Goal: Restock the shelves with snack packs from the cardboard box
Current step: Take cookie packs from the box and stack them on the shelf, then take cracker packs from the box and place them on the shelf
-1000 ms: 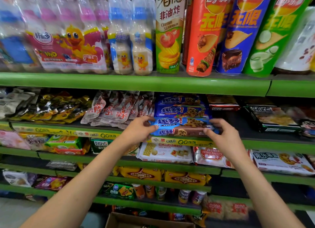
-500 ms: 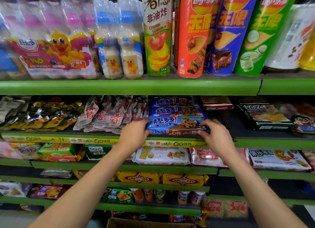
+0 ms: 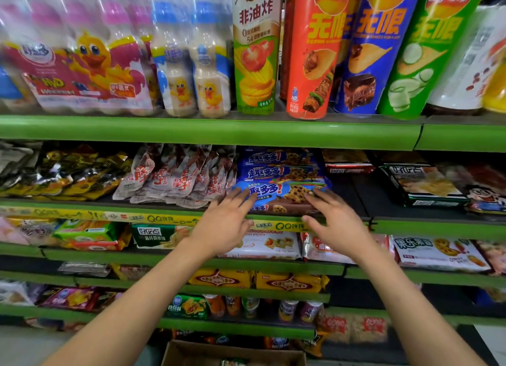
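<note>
Both hands, left hand (image 3: 223, 223) and right hand (image 3: 335, 223), spread flat, fingers straight, pressing blue cookie pack (image 3: 279, 198) at front edge of green shelf (image 3: 410, 228), gripping nothing. Cardboard box (image 3: 232, 354) below. Risk: glossy stack sliding forward off edge once released.

I see a green shelf (image 3: 410, 213) carrying stacked blue cookie packs (image 3: 276, 171), pale snack pouches (image 3: 175, 176) and gold packets (image 3: 63, 174).
</note>
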`<action>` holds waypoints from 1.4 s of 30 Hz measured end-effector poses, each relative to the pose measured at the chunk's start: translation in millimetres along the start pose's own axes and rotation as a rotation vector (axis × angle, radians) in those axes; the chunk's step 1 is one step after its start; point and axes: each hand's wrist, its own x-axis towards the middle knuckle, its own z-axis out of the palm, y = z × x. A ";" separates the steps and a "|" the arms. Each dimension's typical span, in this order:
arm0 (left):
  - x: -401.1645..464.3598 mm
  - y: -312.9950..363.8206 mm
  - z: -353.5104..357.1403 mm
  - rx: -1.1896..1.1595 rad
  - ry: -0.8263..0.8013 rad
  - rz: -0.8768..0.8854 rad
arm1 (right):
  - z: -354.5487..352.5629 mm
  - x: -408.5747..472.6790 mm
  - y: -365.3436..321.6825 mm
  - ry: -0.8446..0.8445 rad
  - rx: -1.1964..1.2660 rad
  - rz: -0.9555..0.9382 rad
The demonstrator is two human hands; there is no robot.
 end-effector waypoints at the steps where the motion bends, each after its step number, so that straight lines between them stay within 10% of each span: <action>1: -2.2 -1.1 1.3 -0.012 0.006 -0.007 | 0.5 -1.4 1.9 0.009 0.074 0.014; 6: 4.5 0.0 -6.4 -0.073 0.063 -0.051 | -3.6 19.3 11.3 0.173 0.351 0.155; 19: 32.3 16.5 -13.3 -0.091 -0.101 -0.082 | 1.8 55.2 1.8 -0.041 0.168 0.159; 28: -22.2 11.7 -34.9 -0.301 0.135 -0.153 | 10.1 -1.4 -79.5 0.328 0.124 -0.241; 42: -224.2 -21.1 136.4 -0.801 -0.141 -0.830 | 201.6 -78.1 -115.2 -0.449 0.277 -0.085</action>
